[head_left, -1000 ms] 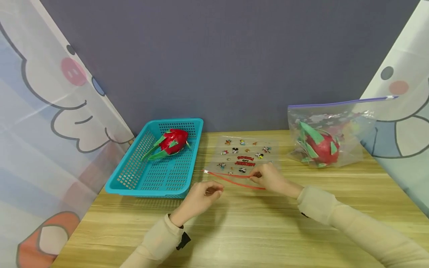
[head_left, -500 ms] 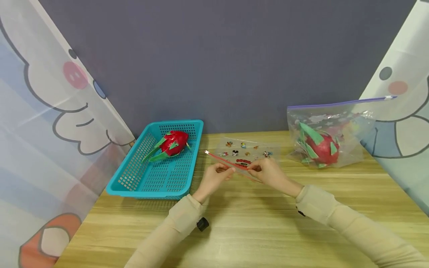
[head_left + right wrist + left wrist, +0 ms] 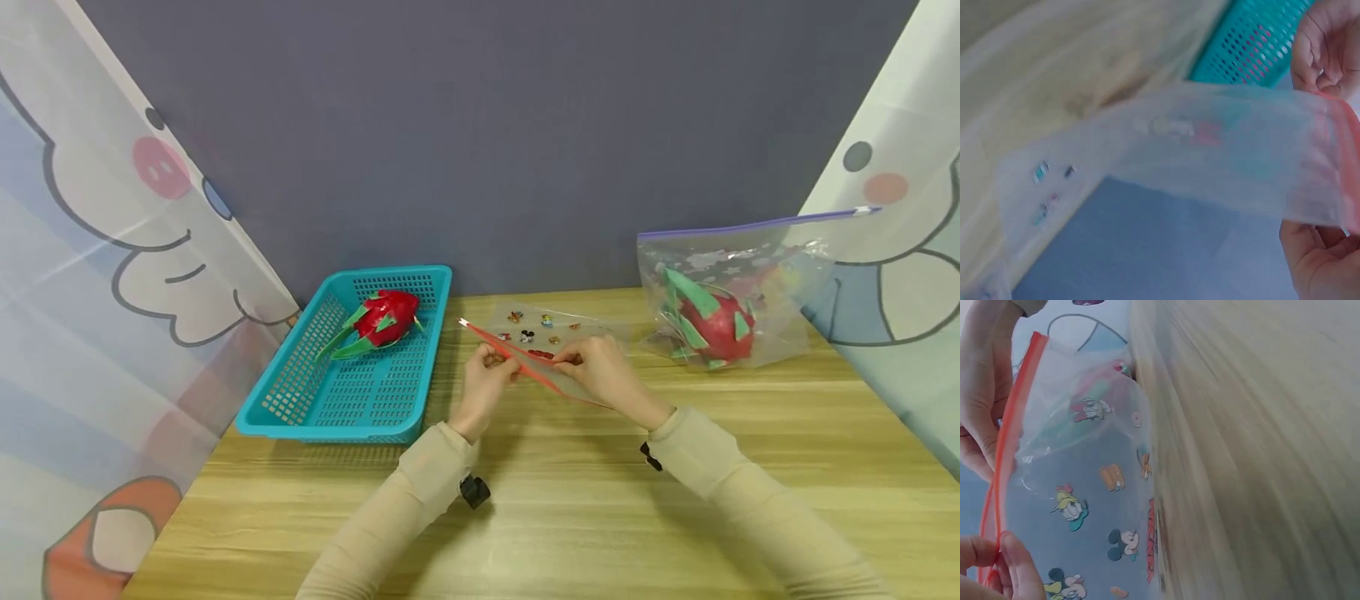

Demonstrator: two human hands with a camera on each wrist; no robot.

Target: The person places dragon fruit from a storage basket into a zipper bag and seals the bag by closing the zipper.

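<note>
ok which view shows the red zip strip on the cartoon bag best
The left wrist view: the red zip strip runs sharp and close along the cartoon bag, pinched by the left hand. The head view shows it small between left hand and right hand. The right wrist view shows only a blurred red edge.

Clear zip bag (image 3: 551, 354) with cartoon prints and red seal strip, lifted off the table, tilted, centre frame, pinched at the strip.
</note>
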